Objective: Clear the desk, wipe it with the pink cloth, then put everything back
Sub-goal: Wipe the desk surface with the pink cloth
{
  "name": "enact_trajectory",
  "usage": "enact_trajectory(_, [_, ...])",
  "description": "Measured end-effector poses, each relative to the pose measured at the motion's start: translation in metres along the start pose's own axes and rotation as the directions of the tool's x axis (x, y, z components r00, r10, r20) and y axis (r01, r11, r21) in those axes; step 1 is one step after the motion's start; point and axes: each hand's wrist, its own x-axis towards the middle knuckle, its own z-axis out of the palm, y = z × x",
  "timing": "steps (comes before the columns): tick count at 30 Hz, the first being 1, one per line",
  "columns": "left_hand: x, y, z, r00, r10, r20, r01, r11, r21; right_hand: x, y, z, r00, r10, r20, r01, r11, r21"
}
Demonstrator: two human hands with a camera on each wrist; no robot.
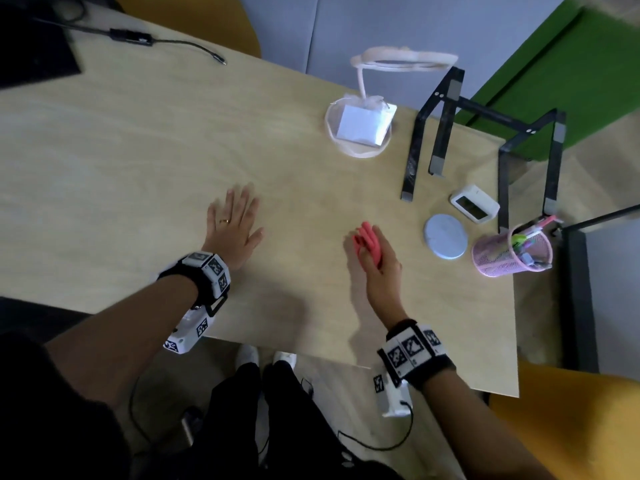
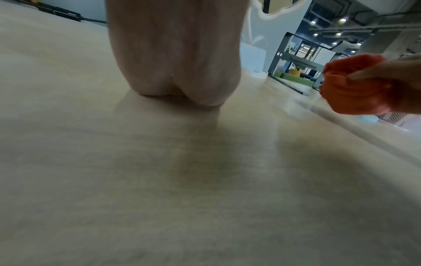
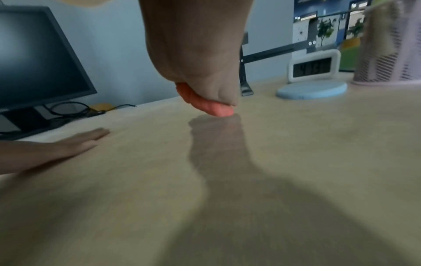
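Left hand [image 1: 232, 226] flat on the tabletop [image 1: 121, 174], fingers straight and spread, nothing in its grip. Right hand [image 1: 379, 258] curled round the bunched cloth [image 1: 367, 242], grip closed tight on it, held near the middle of the tabletop; cloth tip down at the surface in the right wrist view, contact hard to judge through the blur. Most of the cloth hidden inside the fingers. Lay to the right: lamp [image 1: 363, 126] with a wrapped base, stand [image 1: 485, 133], clock [image 1: 474, 204], blue disc [image 1: 446, 240] and pen cup [image 1: 510, 251], all grouped near the far right edge. Clock digits unreadable. Cup contents blurred. Monitor [image 3: 38, 59] cut off at the left frame edge, cable [image 1: 166, 41] beside it.
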Motion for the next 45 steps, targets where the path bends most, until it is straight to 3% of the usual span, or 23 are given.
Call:
enact_trajectory(3, [-0.002, -0.002, 0.002, 1.000, 0.001, 0.025, -0.001, 0.999, -0.033, 0.041, 0.008, 0.010, 1.000, -0.021, -0.016, 0.018, 0.982, -0.191])
enact_trajectory(5, [-0.002, -0.001, 0.000, 1.000, 0.000, 0.030, 0.002, 0.998, -0.061, 0.052, 0.025, 0.024, 0.997, -0.059, 0.040, 0.071, 0.856, -0.511])
enact_trajectory(7, [-0.001, 0.000, -0.001, 1.000, -0.002, 0.031, 0.004, 0.998, -0.064, 0.047, 0.035, 0.035, 0.996, -0.081, 0.032, 0.083, 0.761, -0.644])
enact_trajectory(13, [-0.001, 0.000, 0.001, 1.000, -0.002, -0.001, 0.002, 1.000, -0.023, -0.024, 0.048, 0.056, 0.948, -0.179, 0.263, 0.314, 0.658, -0.684])
enact_trajectory(16, [0.000, -0.002, 0.000, 1.000, -0.001, 0.026, 0.001, 1.000, -0.030, -0.070, 0.057, 0.052, 0.880, -0.184, 0.438, 0.441, 0.658, -0.610])
enact_trajectory(18, [0.000, -0.002, -0.001, 0.999, 0.008, 0.034, -0.006, 0.999, -0.040, -0.084, 0.061, 0.039, 0.826, -0.198, 0.528, 0.503, 0.682, -0.531])
enact_trajectory(20, [-0.001, -0.002, -0.002, 1.000, 0.014, 0.013, -0.014, 0.999, -0.044, -0.088, 0.053, 0.027, 0.813, -0.170, 0.557, 0.453, 0.785, -0.422])
enact_trajectory(22, [-0.003, -0.002, -0.004, 1.000, 0.016, -0.002, -0.017, 0.998, -0.057, -0.081, 0.038, 0.022, 0.853, -0.151, 0.500, 0.339, 0.889, -0.309])
enact_trajectory(24, [-0.004, -0.003, -0.005, 1.000, -0.002, -0.002, 0.002, 0.998, -0.056, -0.063, 0.021, 0.022, 0.931, -0.148, 0.335, 0.231, 0.946, -0.226])
enact_trajectory(26, [-0.005, -0.007, -0.009, 0.998, -0.050, -0.036, 0.048, 0.997, -0.062, -0.032, 0.010, 0.025, 0.978, -0.136, 0.160, 0.169, 0.962, -0.213])
enact_trajectory(28, [-0.004, -0.017, -0.011, 0.993, -0.097, -0.069, 0.092, 0.993, -0.074, 0.009, 0.011, 0.028, 0.993, -0.114, 0.018, 0.114, 0.952, -0.283])
enact_trajectory(33, [-0.005, -0.043, -0.009, 0.986, -0.149, -0.079, 0.141, 0.985, -0.100, 0.096, 0.027, 0.055, 0.977, -0.105, -0.183, -0.008, 0.849, -0.529])
enact_trajectory(35, [-0.005, -0.047, -0.006, 0.987, -0.147, -0.063, 0.139, 0.983, -0.117, 0.110, 0.026, 0.073, 0.951, -0.068, -0.301, -0.132, 0.792, -0.596])
enact_trajectory(38, [-0.006, -0.047, -0.005, 0.986, -0.141, -0.090, 0.128, 0.982, -0.139, 0.118, 0.021, 0.093, 0.909, -0.025, -0.417, -0.259, 0.748, -0.610])
enact_trajectory(45, [-0.005, -0.046, -0.007, 0.984, -0.159, -0.085, 0.147, 0.981, -0.125, 0.153, -0.005, 0.145, 0.864, 0.045, -0.502, -0.374, 0.725, -0.578])
